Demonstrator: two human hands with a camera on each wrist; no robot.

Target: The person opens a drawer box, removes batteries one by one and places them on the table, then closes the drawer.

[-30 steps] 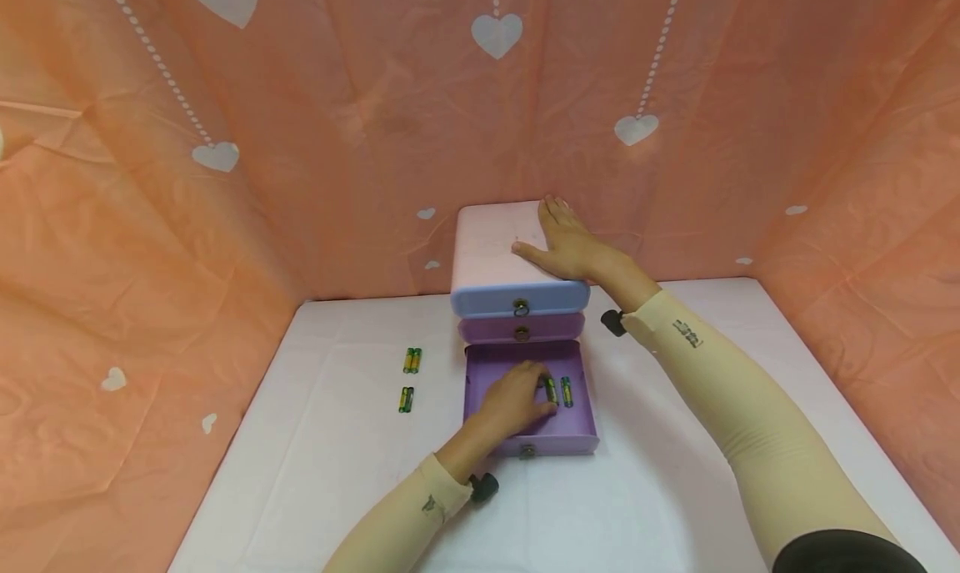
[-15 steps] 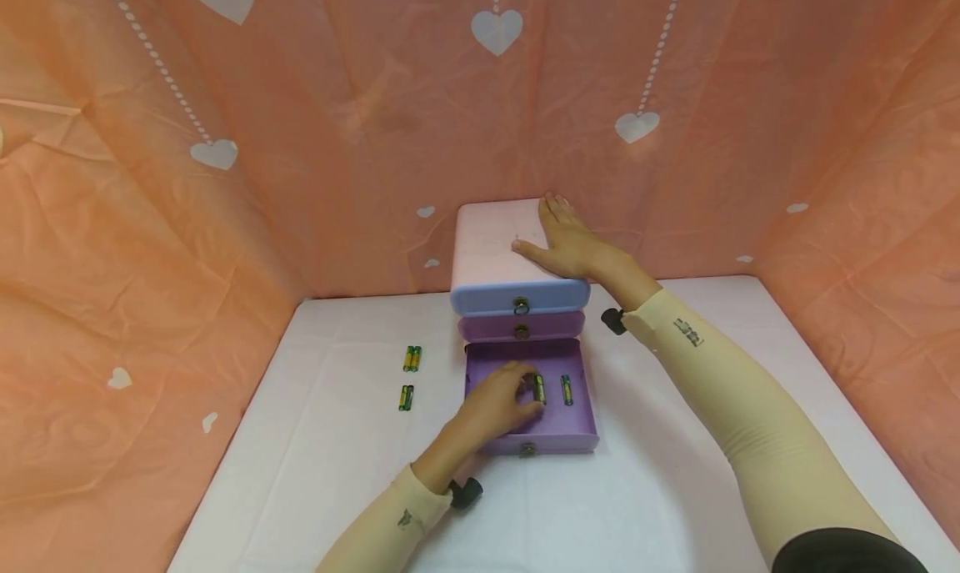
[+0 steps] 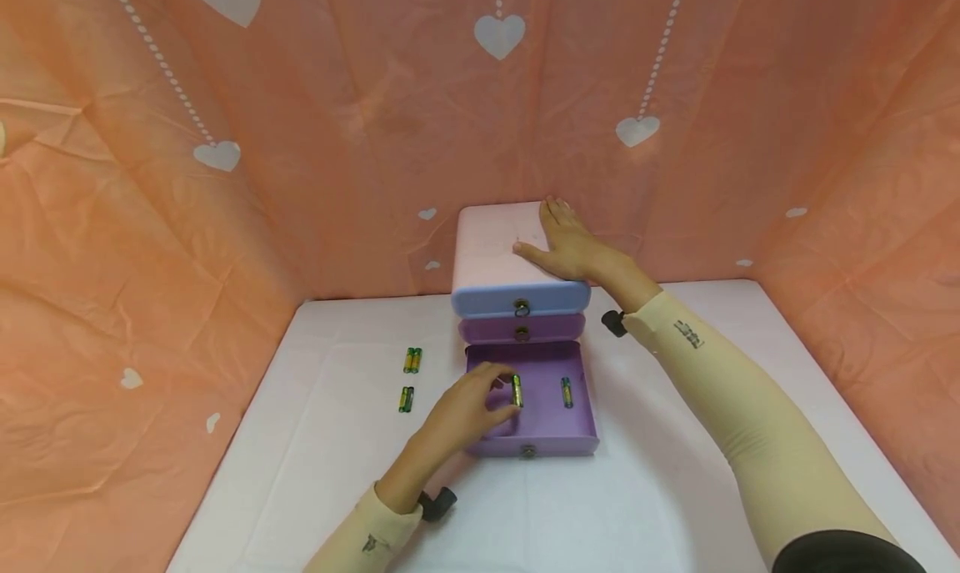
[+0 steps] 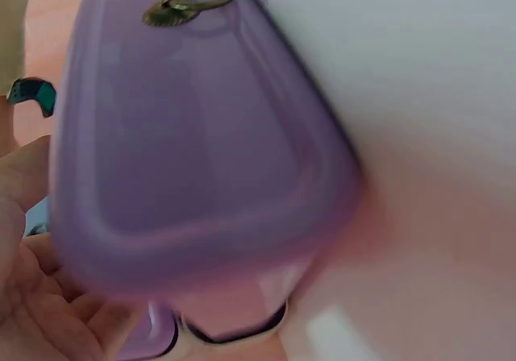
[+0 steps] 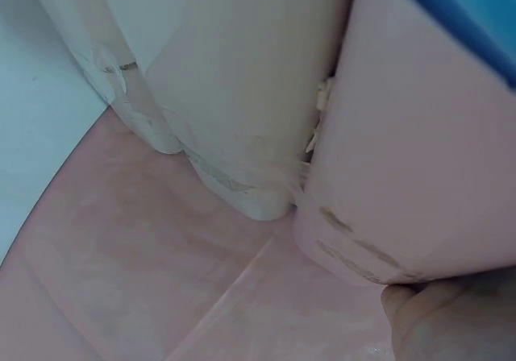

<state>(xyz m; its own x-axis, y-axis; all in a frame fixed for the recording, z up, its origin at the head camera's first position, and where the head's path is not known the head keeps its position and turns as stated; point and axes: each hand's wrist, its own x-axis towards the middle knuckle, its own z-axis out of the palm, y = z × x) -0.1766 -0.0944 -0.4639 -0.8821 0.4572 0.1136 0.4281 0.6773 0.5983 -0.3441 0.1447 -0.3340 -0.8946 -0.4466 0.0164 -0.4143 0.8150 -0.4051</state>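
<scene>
A small green-and-yellow battery (image 3: 517, 391) is pinched lengthwise between the thumb and fingers of my left hand (image 3: 467, 408), over the left part of the open purple drawer (image 3: 551, 424). Another green battery piece (image 3: 567, 392) lies at the drawer's right side. My right hand (image 3: 568, 248) rests with spread fingers on the pink top of the drawer box (image 3: 491, 243). In the left wrist view the drawer front with its ring pull (image 4: 197, 2) stands before the hand, and the battery is hidden. The right wrist view shows the pink side wall (image 5: 419, 159) with fingertips at its edge.
Left of the box, two pairs of batteries lie on the white table: a farther pair (image 3: 412, 360) and a nearer pair (image 3: 406, 399). Above the open drawer are a shut purple drawer (image 3: 487, 330) and a blue-fronted one (image 3: 487, 301). An orange curtain (image 3: 360, 181) hangs behind.
My left hand has drawn back leftward across the drawer with the battery, away from the other battery piece. The right hand has stayed on the box top.
</scene>
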